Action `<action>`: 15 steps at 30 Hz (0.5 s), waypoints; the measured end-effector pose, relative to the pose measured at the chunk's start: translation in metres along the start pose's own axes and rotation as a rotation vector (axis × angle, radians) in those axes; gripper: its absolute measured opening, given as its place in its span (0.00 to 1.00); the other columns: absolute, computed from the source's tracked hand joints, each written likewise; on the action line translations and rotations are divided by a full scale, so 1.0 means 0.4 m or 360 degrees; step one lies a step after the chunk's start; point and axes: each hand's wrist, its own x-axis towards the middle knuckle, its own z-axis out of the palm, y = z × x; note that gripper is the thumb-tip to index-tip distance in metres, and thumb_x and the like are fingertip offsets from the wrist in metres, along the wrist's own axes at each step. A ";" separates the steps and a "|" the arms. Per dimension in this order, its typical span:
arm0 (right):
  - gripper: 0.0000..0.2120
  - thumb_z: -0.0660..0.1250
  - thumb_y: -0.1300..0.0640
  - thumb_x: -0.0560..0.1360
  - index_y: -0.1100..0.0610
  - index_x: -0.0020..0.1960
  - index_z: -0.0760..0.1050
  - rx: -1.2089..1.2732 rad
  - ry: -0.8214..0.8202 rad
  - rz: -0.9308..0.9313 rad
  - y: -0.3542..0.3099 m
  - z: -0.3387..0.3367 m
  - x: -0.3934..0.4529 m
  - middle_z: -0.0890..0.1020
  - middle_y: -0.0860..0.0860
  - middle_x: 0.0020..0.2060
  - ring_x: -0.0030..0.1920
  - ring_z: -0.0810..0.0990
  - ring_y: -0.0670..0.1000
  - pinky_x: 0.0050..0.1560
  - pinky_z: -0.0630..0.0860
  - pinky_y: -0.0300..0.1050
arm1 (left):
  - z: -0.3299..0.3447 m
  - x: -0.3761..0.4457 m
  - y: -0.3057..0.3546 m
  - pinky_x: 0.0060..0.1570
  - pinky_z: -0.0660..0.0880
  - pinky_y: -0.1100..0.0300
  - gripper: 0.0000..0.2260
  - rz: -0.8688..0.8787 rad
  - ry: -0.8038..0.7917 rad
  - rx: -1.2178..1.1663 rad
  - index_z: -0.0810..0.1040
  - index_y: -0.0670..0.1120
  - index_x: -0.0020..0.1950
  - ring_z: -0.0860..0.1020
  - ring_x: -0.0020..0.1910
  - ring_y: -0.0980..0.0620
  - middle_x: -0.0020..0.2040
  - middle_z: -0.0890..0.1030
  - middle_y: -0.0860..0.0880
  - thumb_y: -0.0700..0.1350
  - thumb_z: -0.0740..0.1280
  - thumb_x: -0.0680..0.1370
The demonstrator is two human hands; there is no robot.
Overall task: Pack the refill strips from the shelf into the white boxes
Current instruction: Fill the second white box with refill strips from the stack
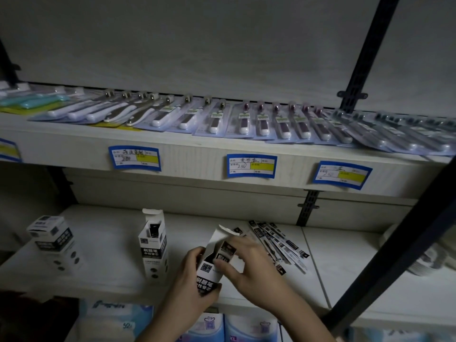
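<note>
With two white boxes [53,239] standing on the shelf [345,262], the left hand [195,280] grips a third box [213,265] while the right hand [243,261] pinches strips into it, loose refill strips [276,243] remaining.

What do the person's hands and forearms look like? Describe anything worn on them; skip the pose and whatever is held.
Both the left hand and the right hand are bare: no gloves, and no rings, watch or bracelet show. Both forearms are uncovered to the bottom edge of the picture, with no sleeve in view. The nails look short and unpainted, though the dim light hides fine detail.
</note>
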 end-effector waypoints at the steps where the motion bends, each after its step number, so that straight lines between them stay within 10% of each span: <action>1: 0.08 0.63 0.48 0.78 0.50 0.51 0.76 -0.0010 -0.0023 -0.0004 0.004 0.002 -0.002 0.78 0.42 0.47 0.50 0.74 0.42 0.51 0.69 0.33 | 0.001 -0.001 -0.001 0.45 0.74 0.72 0.32 0.0001 -0.0005 0.0004 0.61 0.61 0.62 0.76 0.51 0.64 0.58 0.74 0.55 0.45 0.76 0.67; 15: 0.11 0.60 0.49 0.79 0.54 0.47 0.77 -0.0028 0.0112 0.0122 0.004 0.025 -0.017 0.70 0.45 0.48 0.47 0.71 0.41 0.53 0.72 0.38 | 0.004 0.003 0.016 0.42 0.72 0.76 0.33 0.0021 0.0035 -0.0024 0.62 0.59 0.63 0.75 0.50 0.69 0.54 0.75 0.58 0.42 0.76 0.67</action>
